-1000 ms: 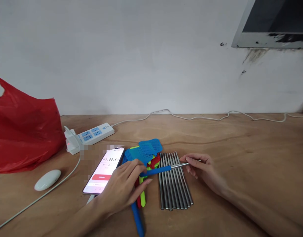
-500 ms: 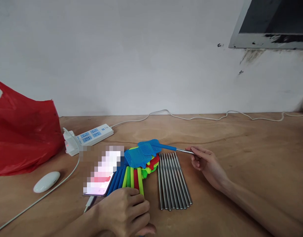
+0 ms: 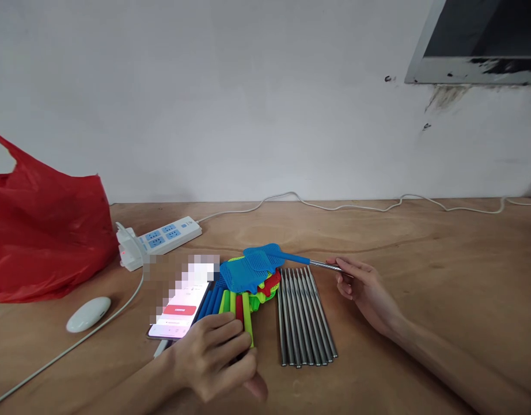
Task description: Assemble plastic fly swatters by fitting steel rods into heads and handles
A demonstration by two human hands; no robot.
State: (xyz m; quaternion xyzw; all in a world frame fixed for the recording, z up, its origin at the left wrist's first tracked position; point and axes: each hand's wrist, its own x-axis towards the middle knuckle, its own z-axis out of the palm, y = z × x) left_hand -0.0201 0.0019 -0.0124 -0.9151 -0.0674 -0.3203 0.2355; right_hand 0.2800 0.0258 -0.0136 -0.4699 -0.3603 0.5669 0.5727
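As your right hand (image 3: 361, 288) pinches the metal rod (image 3: 321, 264), its blue sleeve (image 3: 295, 258) points left, while your left hand (image 3: 217, 351), hold unclear, covers coloured handles (image 3: 247, 314).

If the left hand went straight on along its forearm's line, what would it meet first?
Beyond the handles it partly hides, the left hand would likely meet the rods first, though its height is unclear.

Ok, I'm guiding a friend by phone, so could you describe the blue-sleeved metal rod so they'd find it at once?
On the wooden table, find the row of bare metal rods. Just above their far ends in view, the blue-sleeved metal rod runs leftward from the right hand. Unlike those rods, it points crosswise and wears a blue sleeve.
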